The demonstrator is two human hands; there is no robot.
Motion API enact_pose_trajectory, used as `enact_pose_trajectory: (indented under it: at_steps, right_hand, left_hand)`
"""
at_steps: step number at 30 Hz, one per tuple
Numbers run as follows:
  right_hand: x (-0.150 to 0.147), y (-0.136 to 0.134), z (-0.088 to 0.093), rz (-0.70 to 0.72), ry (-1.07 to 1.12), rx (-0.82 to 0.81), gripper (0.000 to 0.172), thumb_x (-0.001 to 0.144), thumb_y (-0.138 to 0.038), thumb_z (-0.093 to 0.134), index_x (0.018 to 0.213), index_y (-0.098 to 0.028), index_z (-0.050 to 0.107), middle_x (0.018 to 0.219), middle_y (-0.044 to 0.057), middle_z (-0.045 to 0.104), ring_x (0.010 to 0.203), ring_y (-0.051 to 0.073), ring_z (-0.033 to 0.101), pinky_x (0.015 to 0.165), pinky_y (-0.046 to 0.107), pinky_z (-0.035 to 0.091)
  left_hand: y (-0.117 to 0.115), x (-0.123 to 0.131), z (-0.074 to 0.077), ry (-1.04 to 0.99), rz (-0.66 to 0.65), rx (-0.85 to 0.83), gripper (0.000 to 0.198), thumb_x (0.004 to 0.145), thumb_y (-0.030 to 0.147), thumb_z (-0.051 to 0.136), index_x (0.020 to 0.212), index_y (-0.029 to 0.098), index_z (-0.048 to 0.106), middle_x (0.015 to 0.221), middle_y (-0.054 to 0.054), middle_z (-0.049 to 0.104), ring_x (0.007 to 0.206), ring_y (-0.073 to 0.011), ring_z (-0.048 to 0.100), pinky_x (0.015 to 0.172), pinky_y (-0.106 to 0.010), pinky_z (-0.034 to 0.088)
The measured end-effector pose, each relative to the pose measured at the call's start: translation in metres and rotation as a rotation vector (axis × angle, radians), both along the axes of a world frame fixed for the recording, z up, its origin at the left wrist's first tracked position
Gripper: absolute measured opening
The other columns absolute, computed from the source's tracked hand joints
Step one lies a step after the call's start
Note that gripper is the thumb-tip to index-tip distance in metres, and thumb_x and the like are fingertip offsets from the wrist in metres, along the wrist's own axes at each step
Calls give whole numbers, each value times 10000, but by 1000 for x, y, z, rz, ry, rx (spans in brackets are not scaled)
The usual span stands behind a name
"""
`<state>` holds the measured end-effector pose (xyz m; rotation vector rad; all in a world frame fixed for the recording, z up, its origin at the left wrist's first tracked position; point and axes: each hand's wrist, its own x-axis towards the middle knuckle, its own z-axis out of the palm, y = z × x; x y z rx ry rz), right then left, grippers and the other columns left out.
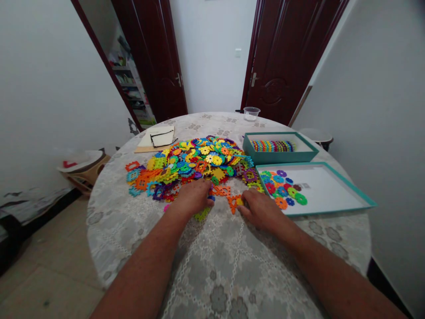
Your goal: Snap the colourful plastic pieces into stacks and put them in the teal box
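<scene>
My left hand (pixel 196 196) is at the near edge of a heaped pile of colourful plastic building pieces (pixel 199 155). Its fingers are closed, and a bit of a blue disc (pixel 211 198) shows between thumb and fingertips. My right hand (pixel 260 207) is closed too, with a small yellow piece (pixel 239 201) at its fingertips. An orange triangular piece (pixel 232 204) lies right beside those fingertips. Between the hands, more orange pieces (pixel 222 190) touch the pile. A lime-green piece (pixel 202 215) sits partly under my left hand.
At the right, a teal box (pixel 282 156) holds a row of stacked discs (pixel 272 146). Its shallow white lid (pixel 332 188) lies in front, with loose gear-shaped discs (pixel 282 188). Glasses (pixel 162 139) rest on a notebook (pixel 149 138) at the left. A clear bowl (pixel 251 114) stands at the back.
</scene>
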<state>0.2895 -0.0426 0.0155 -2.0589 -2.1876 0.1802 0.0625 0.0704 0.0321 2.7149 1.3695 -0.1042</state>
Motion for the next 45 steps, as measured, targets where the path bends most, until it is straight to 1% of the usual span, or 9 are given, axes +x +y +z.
enact_pose_trajectory:
  at_steps: [11, 16, 22, 27, 34, 37, 40, 43, 45]
  right_hand:
    - [13, 12, -19, 35, 48, 47, 185, 992, -191, 488, 862, -184, 619, 906, 91, 681, 856, 200, 607, 764, 296, 368]
    - [14, 12, -19, 41, 62, 74, 204, 999, -199, 493, 837, -190, 617, 879, 81, 683, 845, 196, 612, 761, 292, 376]
    - [15, 9, -13, 32, 176, 246, 182, 994, -205, 491, 1038, -190, 667, 1001, 91, 734, 926, 218, 673, 816, 307, 458]
    - [51, 8, 1, -119, 110, 579, 232, 968, -216, 490, 1111, -187, 671, 1084, 116, 744, 969, 252, 680, 868, 348, 494]
    - [110, 17, -9, -245, -148, 686, 220, 930, -191, 500, 1049, -167, 683, 990, 155, 712, 939, 300, 631, 871, 418, 480]
    - [108, 19, -13, -182, -135, 702, 238, 944, -194, 504, 1106, -150, 673, 1022, 165, 713, 988, 313, 626, 914, 442, 473]
    - [96, 18, -12, -121, -81, 669, 226, 963, -204, 508, 1117, -153, 665, 1052, 162, 716, 1027, 311, 624, 951, 445, 467]
    - [83, 17, -11, -86, -43, 620, 209, 959, -204, 517, 1098, -152, 664, 1069, 163, 712, 1039, 311, 617, 967, 444, 465]
    - [78, 17, -11, -74, -33, 602, 204, 957, -208, 522, 1094, -151, 662, 1078, 166, 705, 1051, 314, 609, 966, 443, 463]
  left_hand:
    - [-14, 15, 10, 106, -46, 61, 209, 924, 208, 587, 1076, 185, 729, 1113, -154, 752, 1023, -303, 730, 833, -373, 551]
    - [-10, 9, 5, 32, -86, 79, 216, 904, 299, 643, 1100, 215, 681, 1119, -112, 748, 1040, -292, 719, 827, -358, 552]
    - [-10, 12, 0, 41, -71, 37, 167, 915, 302, 618, 1054, 223, 667, 1076, -107, 749, 1025, -288, 720, 820, -359, 547]
    - [-18, 19, -3, 51, -55, 15, 270, 926, 254, 561, 1191, 229, 609, 1113, -119, 730, 1013, -283, 717, 804, -353, 542]
    - [-13, 11, 4, -136, -67, -133, 183, 890, 172, 580, 1066, 216, 602, 1109, -75, 707, 977, -217, 674, 795, -288, 492]
    - [-4, 3, 11, -250, -57, -191, 212, 884, 162, 597, 1086, 227, 613, 1089, -33, 715, 969, -190, 664, 798, -264, 486]
    - [3, -3, 11, -325, 1, -124, 341, 898, 134, 590, 1224, 227, 628, 1195, -59, 703, 1085, -203, 656, 925, -293, 497]
    - [5, 0, 3, -311, 1, -28, 444, 918, 117, 571, 1351, 208, 601, 1341, -111, 646, 1238, -232, 608, 1060, -331, 464]
    - [4, 6, -5, -257, -18, -16, 449, 926, 102, 540, 1362, 188, 606, 1347, -128, 636, 1218, -238, 616, 1049, -331, 476]
